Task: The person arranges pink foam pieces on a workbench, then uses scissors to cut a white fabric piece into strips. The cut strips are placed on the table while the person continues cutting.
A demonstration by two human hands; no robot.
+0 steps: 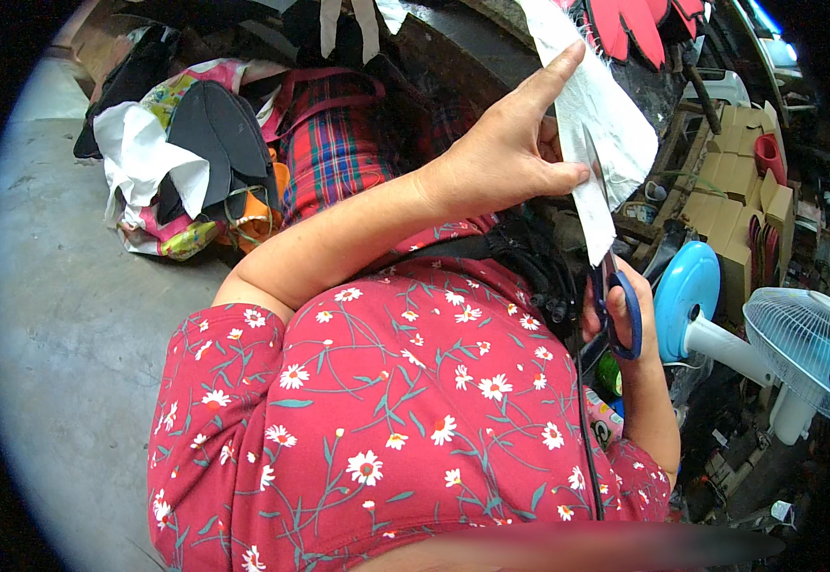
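A strip of white cloth (615,119) with a frayed edge hangs in front of me, slanting down to a narrow end. My left hand (520,133) grips its left side, the thumb lying on the cloth and the forefinger stretched up along it. Scissors (636,329) with dark blue handles are in my right hand (636,296), lower down on the right. Their blades point upward and lie along the cloth, with a narrow strip on their left and the wider part on their right. The folded fingers of my left hand are partly hidden.
A blue and white electric fan (687,296) stands at the right, with cardboard boxes (725,181) behind it. Red cut pieces (625,29) lie at the top. On the left, a colourful bag (186,243) bears black cut pieces (210,133) and crumpled white cloth (143,143), beside red plaid fabric (334,138).
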